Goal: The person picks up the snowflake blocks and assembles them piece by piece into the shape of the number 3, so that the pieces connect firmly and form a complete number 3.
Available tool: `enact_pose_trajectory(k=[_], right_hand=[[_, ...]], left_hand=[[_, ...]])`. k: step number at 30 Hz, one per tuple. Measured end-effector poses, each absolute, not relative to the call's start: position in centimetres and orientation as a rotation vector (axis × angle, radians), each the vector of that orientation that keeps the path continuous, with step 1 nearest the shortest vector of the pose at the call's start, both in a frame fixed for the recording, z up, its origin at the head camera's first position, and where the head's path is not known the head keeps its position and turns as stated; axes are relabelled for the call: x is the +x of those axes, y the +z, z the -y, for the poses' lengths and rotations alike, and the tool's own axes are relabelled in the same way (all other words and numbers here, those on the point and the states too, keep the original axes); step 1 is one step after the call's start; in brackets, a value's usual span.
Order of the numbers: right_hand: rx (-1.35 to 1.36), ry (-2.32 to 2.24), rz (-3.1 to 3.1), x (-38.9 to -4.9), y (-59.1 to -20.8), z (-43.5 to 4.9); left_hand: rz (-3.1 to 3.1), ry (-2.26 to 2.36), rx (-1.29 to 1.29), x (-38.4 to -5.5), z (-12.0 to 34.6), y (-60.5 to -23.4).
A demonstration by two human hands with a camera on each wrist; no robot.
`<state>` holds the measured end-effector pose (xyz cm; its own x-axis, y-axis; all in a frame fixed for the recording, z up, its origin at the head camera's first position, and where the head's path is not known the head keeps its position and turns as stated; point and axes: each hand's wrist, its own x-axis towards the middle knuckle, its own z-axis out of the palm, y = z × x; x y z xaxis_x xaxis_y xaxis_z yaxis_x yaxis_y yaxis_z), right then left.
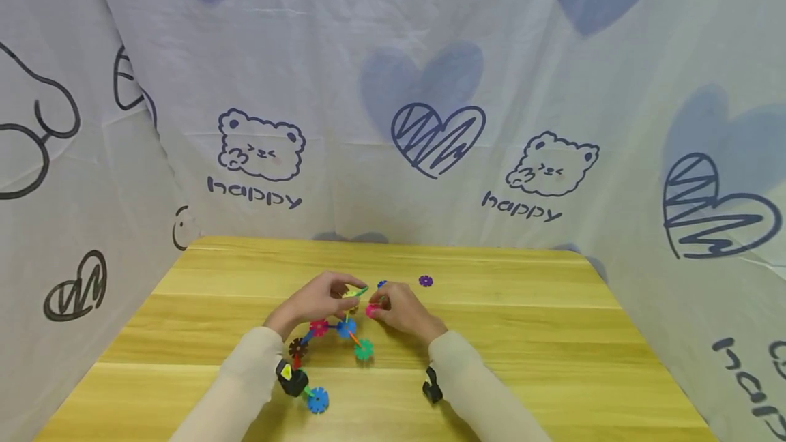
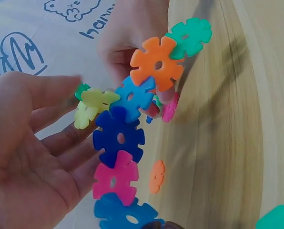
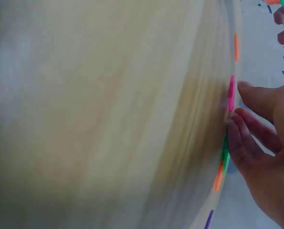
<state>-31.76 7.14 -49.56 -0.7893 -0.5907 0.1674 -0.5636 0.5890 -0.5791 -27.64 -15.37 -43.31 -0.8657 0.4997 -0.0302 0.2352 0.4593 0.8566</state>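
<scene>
My left hand pinches the yellow flower-shaped disc and a green disc at one end of a branching chain of slotted plastic discs. Below the palm the chain runs through a dark blue disc and a pink-red disc to a blue disc nearest me. A side branch carries an orange disc and a teal-green disc. Low over the table, my right hand has thumb and fingertips about a loose bright pink disc, seen edge-on in the right wrist view.
A purple disc lies farther back on the wooden table. Beside the right hand are a blue disc and, in the right wrist view, green and orange discs. A printed white cloth hangs behind and at both sides.
</scene>
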Motion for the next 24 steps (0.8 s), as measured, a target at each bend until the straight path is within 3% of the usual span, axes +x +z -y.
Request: enact_pose_trajectory(k=[24], right_hand=[[-0.989,-0.943,-2.671,-31.95,-49.25,-7.78]], left_hand=[[-2.588,1.404,0.527,-27.66,15.76,-44.24]])
